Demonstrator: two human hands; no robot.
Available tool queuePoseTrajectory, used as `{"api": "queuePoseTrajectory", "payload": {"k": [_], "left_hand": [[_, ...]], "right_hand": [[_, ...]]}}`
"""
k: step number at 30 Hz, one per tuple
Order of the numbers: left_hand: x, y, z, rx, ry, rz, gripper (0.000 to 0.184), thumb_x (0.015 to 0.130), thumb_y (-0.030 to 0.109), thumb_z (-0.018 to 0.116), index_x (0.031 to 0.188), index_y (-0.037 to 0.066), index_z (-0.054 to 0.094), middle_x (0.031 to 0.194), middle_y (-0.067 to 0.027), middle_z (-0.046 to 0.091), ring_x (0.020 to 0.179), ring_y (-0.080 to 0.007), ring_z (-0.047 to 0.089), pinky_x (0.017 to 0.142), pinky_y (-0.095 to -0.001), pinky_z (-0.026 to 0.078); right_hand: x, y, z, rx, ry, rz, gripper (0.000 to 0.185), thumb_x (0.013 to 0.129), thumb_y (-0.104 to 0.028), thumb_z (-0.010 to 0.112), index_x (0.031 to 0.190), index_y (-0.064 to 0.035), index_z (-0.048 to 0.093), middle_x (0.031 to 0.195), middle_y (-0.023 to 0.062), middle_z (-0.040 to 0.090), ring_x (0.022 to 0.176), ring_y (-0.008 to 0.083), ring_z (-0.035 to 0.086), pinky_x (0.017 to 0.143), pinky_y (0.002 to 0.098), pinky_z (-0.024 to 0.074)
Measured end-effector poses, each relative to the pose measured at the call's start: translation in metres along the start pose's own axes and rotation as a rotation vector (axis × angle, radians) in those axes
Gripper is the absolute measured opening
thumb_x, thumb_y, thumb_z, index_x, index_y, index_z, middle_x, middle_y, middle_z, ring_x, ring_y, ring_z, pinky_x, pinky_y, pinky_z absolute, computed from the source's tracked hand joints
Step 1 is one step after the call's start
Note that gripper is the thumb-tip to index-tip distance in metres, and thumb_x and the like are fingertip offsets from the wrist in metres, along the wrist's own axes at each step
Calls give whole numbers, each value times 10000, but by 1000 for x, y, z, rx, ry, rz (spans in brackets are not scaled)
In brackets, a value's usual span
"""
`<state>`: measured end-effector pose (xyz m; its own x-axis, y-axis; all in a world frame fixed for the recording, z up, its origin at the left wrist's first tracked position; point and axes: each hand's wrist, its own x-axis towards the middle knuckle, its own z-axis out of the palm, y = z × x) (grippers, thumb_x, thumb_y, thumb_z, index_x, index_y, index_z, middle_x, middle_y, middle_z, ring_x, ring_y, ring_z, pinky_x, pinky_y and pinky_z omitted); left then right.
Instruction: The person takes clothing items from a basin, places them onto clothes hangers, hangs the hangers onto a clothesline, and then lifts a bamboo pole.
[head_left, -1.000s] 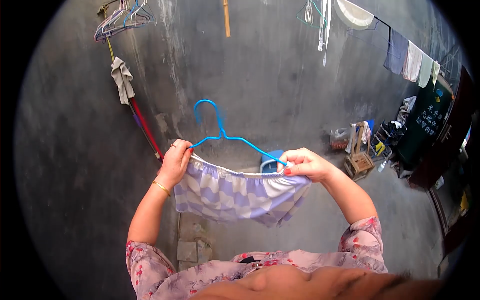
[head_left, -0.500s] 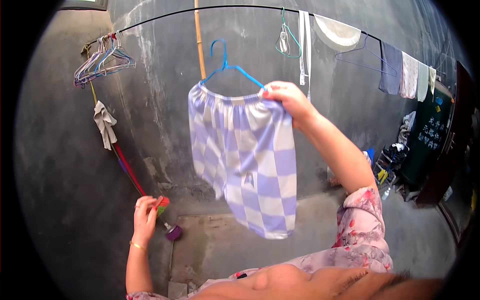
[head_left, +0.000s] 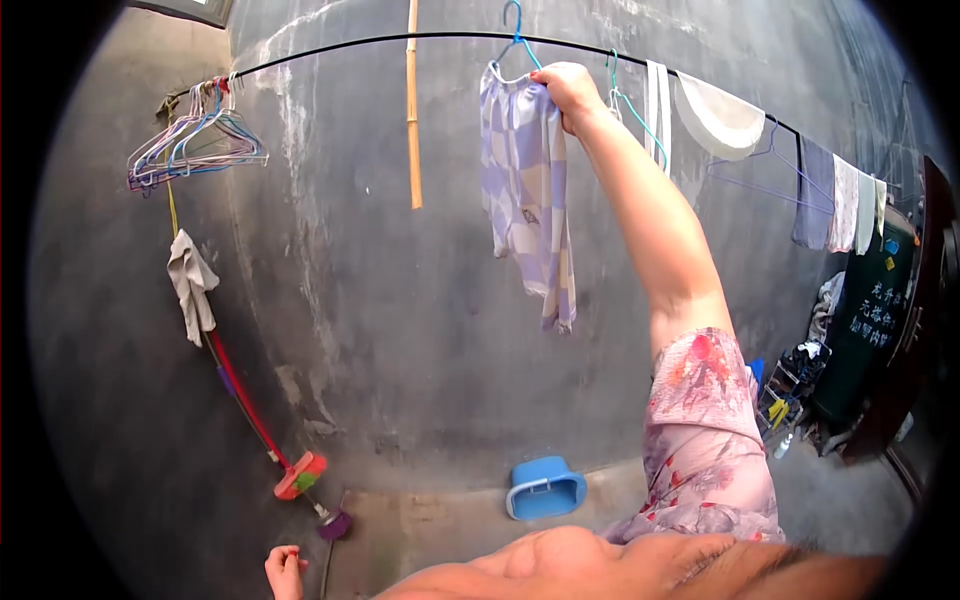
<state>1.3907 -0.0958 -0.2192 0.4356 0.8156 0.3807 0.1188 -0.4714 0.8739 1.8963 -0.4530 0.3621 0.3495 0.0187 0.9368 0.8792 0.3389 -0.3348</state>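
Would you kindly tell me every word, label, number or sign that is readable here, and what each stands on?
"无塔": middle row, in white, on the dark green surface.
Other characters there: too blurred to read.
Dark mark on checked shorts: too small.
Blue patch, yellow patch: nothing readable.

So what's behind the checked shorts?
Grey wall shows beside and below the checked shorts, held up by the right hand; whatever the cloth directly covers cannot be seen.
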Motion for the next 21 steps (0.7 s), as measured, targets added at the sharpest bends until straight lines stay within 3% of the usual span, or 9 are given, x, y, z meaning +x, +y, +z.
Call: {"api": "queuePoseTrajectory", "payload": {"k": [3, 7, 12, 15, 16, 18, 20, 21], "left_hand": [[38, 10, 22, 75, 12, -27, 166, 901, 114, 539, 987, 25, 649, 782, -38, 630, 687, -108, 556, 659, -244, 467], [107, -8, 59, -41, -117, 129, 166, 910, 115, 524, 993, 27, 638, 799, -35, 629, 666, -104, 554, 619, -245, 464], [153, 30, 111, -282, -345, -216, 167, 917, 118, 499, 1004, 44, 621, 723, -15, 585, 614, -85, 510, 561, -215, 426], [180, 12, 154, -3, -374, 120, 182, 903, 104, 496, 1001, 37, 634, 752, -15, 610, 598, -83, 499, 533, -217, 405], [183, 14, 167, -46, -437, -12, 188, 903, 105, 495, 1010, 41, 635, 762, -11, 618, 604, -88, 502, 544, -223, 411], [189, 16, 190, -43, -493, 56, 191, 907, 109, 491, 1012, 40, 634, 760, -7, 615, 607, -89, 503, 549, -224, 415], [189, 22, 210, -29, -536, 118, 184, 916, 110, 491, 1013, 38, 630, 766, -15, 613, 635, -93, 510, 586, -230, 432], [188, 18, 223, -77, -542, 117, 183, 917, 110, 493, 1015, 37, 629, 769, -19, 614, 644, -95, 514, 599, -233, 437]], "right_hand": [[18, 24, 10, -105, 38, 55, 97, 766, -38, 618, 792, 46, 659, 757, 97, 640, 653, 161, 575, 604, 313, 463], [3, 43, 16, -63, 21, 137, 87, 761, -39, 624, 789, 33, 664, 738, 89, 634, 639, 155, 571, 583, 308, 456], [-31, 63, 21, -216, 9, 199, 130, 758, -89, 640, 818, 24, 662, 757, 64, 623, 697, 142, 558, 616, 297, 450], [-42, 64, 14, -596, -36, 2, 308, 810, -259, 600, 938, 17, 641, 825, 162, 646, 749, 259, 611, 681, 372, 480], [-56, 48, 14, -788, -1, -63, 378, 826, -316, 578, 1009, 12, 623, 856, 202, 647, 767, 311, 623, 701, 401, 490], [-97, 5, 16, -1071, 4, -105, 463, 853, -380, 528, 1130, -11, 559, 946, 246, 633, 854, 369, 622, 763, 441, 495], [-122, -6, -1, -1290, 25, -399, 463, 847, -353, 553, 1178, -31, 524, 967, 213, 640, 882, 340, 633, 766, 412, 508], [-132, -11, -14, -1261, 52, -525, 431, 837, -345, 562, 1132, -32, 533, 901, 199, 624, 819, 337, 627, 712, 419, 505]]}}
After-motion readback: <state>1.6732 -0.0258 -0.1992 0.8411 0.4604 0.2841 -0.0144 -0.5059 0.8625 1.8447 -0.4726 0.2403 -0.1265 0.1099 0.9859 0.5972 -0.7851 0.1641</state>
